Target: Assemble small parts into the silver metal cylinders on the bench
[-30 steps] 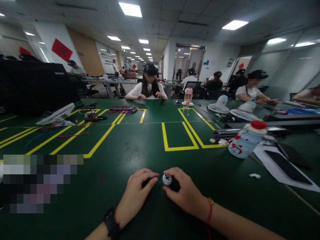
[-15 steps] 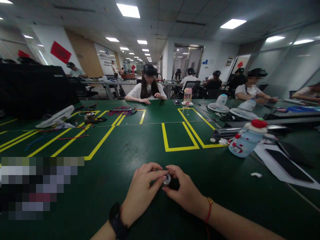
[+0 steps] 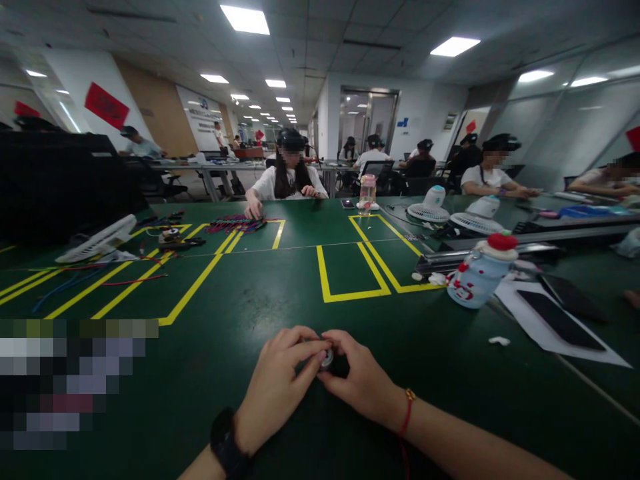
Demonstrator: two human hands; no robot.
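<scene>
Small round silvery part (image 3: 327,361); prob. metal; low above green tabletop (image 3: 225,387).

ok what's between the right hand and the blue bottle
Just bare green tabletop between the right hand and the blue bottle, as the head view shows.

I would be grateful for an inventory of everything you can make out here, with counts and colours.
round metal part: 1, silver, between the hands
table: 1, green, foreground
tape outlines: several, yellow, on the table
wires: uncountable, red and blue, left half
bottle with red lid: 1, light blue, right
pink-topped bottle: 1, far middle
fans: 2, white, far right
paper: 1 visible, white, right
flat slab: 1, black, on the paper
people: several, mixed clothing, background
left hand: 1, black wristband, centre
right hand: 1, red bracelet, centre
</scene>
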